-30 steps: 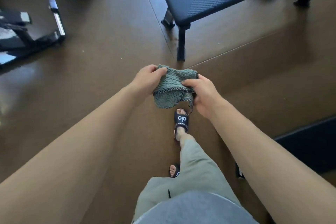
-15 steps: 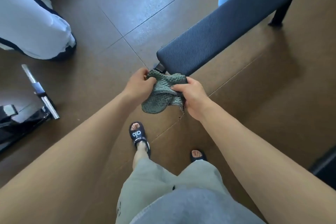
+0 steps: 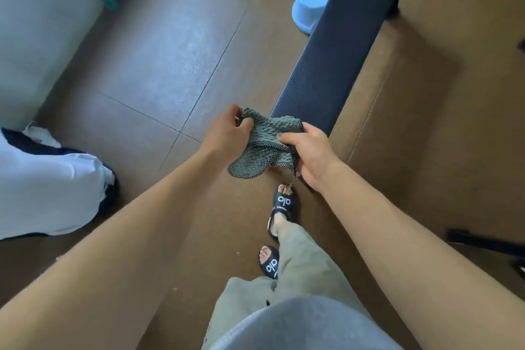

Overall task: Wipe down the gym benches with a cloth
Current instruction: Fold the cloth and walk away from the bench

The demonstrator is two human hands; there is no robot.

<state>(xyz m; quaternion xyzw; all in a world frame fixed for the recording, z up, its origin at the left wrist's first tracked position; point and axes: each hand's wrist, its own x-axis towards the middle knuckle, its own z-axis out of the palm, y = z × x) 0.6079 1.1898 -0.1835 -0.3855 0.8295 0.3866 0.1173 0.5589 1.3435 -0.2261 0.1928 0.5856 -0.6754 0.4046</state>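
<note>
Here, both hands grip a green waffle-textured cloth (image 3: 265, 140) in the air: the left hand (image 3: 227, 133) pinches its upper left edge, and the right hand (image 3: 308, 156) has thumb and fingers curled round its right side. The cloth hangs just before the near end of a dark padded bench (image 3: 341, 45). Below, on the brown floor (image 3: 170, 51), black slides (image 3: 282, 207) read "alo" in white. A light blue stool (image 3: 311, 1) stands beside the bench.
</note>
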